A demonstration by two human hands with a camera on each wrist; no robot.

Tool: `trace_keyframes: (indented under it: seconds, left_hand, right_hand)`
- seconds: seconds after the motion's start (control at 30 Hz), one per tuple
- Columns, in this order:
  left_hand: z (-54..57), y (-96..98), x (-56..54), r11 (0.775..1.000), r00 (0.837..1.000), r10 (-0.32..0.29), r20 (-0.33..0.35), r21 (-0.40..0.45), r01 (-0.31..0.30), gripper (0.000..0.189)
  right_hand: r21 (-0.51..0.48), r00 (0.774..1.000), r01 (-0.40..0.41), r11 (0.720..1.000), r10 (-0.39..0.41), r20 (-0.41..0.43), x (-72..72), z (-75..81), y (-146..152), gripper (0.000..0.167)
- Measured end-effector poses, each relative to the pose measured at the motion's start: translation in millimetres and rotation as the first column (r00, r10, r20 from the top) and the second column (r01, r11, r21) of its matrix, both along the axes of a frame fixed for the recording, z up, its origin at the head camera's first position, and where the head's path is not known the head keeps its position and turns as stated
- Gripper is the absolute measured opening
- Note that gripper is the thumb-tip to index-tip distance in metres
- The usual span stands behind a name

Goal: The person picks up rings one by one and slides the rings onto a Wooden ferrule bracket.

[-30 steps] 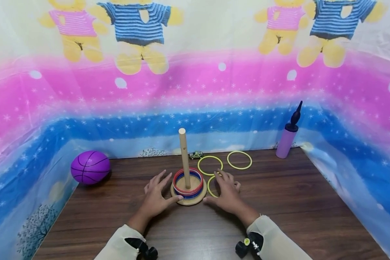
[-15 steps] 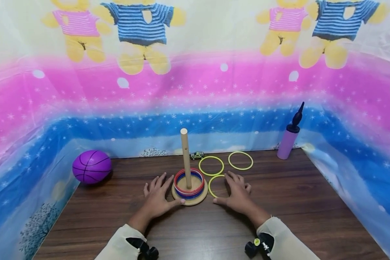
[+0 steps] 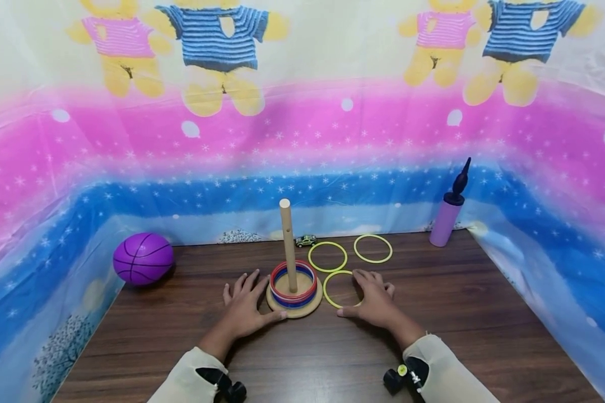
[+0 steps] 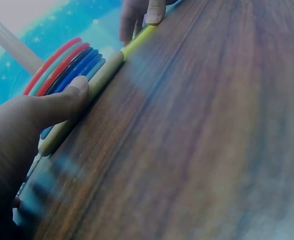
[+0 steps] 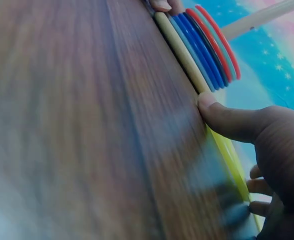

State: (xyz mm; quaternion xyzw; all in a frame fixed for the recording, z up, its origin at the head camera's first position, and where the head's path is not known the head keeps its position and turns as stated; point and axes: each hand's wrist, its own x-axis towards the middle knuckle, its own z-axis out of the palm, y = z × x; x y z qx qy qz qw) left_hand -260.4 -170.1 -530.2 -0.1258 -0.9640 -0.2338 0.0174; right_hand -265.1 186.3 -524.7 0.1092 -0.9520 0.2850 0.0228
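On the table, a wooden ring-toss stand holds its peg upright. Red, blue and other coloured rings are stacked around the foot of the peg. My left hand is spread at the stand's left side, its thumb right at the edge of the round base. To the right of the stand, my right hand lies over the near right part of a flat yellow ring. Its fingers and thumb are spread and relaxed along that ring's edge.
Behind the yellow ring lie two more yellow rings, a left one and a right one. A small toy car sits behind the stand. A purple ball is at the left, a purple hand pump at the back right, before a printed cloth.
My right hand has moved right, away from the stand's base, uncovering more of the nearest yellow ring. The left hand stays beside the stand, nearly unmoved.
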Motion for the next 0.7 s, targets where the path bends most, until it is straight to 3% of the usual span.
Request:
trace_keyframes:
  seconds: [0.33,0.7]
  left_hand:
    - [0.2,-1.3,0.7,1.0,1.0,-0.005,0.0,-0.002,0.005,0.108]
    - [-1.1,-1.0,0.2,0.999,1.0,-0.012,-0.005,-0.032,0.012,0.106]
  right_hand:
    - [-0.042,0.998,-0.063,0.997,0.064,0.02,-5.6,1.2,15.0,0.11]
    - [-0.076,0.999,-0.042,0.996,0.045,0.028,-6.3,-2.3,16.9,0.101]
